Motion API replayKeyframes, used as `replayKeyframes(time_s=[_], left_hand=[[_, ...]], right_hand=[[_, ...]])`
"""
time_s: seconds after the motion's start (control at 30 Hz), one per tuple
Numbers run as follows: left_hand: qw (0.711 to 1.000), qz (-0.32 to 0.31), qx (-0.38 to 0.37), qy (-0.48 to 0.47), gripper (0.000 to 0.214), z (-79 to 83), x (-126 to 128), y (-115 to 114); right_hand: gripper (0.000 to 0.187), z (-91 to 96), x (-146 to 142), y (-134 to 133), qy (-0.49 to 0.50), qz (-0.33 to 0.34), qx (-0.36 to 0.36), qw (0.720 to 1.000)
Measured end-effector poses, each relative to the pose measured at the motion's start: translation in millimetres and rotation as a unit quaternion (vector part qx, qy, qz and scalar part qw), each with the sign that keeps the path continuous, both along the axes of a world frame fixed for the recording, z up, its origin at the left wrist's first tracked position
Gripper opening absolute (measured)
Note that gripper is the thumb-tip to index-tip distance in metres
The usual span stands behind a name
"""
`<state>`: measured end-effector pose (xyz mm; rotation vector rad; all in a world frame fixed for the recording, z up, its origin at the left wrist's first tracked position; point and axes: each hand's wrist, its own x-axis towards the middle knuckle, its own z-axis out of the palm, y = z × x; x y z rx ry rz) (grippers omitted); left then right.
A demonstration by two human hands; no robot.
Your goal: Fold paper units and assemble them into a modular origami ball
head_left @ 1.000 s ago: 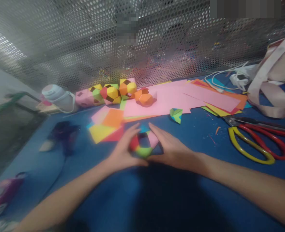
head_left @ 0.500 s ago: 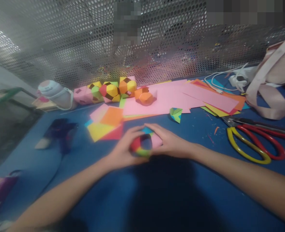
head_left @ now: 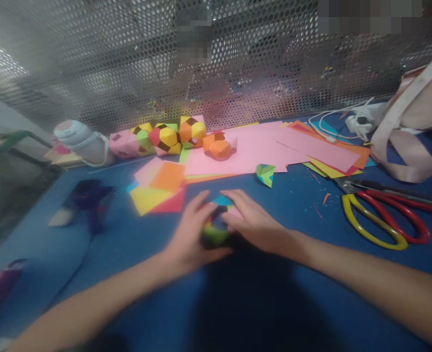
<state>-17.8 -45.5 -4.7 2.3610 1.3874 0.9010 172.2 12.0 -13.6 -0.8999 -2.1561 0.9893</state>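
Between my two hands is a folded paper ball in blue, pink, red, yellow and green, with a dark opening facing me. My left hand wraps its left side, thumb underneath. Fingers of my right hand curl over its right side and partly cover the pink face. Both hands are a little blurred. Just beyond them lies a small green and blue folded paper piece. To the left, square paper sheets in pink, orange, yellow and red overlap on the blue table.
Finished-looking paper balls line the back beside large pink sheets. Scissors with yellow and red handles lie right, near a strapped bag and white cable. A white bottle and a dark corded tool are left.
My right fingers have moved over the front of the paper ball, covering more of its pink side and opening. My left hand has shifted slightly, still around it.
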Motion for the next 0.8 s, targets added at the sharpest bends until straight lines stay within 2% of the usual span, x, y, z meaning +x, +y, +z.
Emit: replayKeyframes(time_s=[0.1, 0.2, 0.27, 0.5, 0.8], left_hand=[[1.000, 0.000, -0.018, 0.016, 0.070, 1.4, 0.6, 0.0], [1.000, -0.011, -0.009, 0.009, 0.064, 5.6, -3.6, 3.2], [1.000, -0.023, -0.003, 0.007, 0.064, 7.5, -7.4, 4.9], [0.998, -0.056, 0.021, 0.006, 0.068, 7.3, -12.8, 5.0], [0.998, -0.060, 0.017, -0.001, 0.068, 2.8, -13.8, 3.5]], right_hand=[[0.056, 0.3, 2.8, -0.7, 0.011, 0.004, 0.004, 1.000], [0.075, 1.5, 9.7, 4.2, 0.007, 0.075, -0.009, 0.997], [0.080, 1.2, 14.4, 8.4, 0.002, 0.117, -0.008, 0.993], [0.062, -4.9, 18.7, 12.2, 0.035, 0.121, 0.014, 0.992], [0.053, -1.6, 14.3, 0.0, 0.065, 0.076, 0.006, 0.995]])
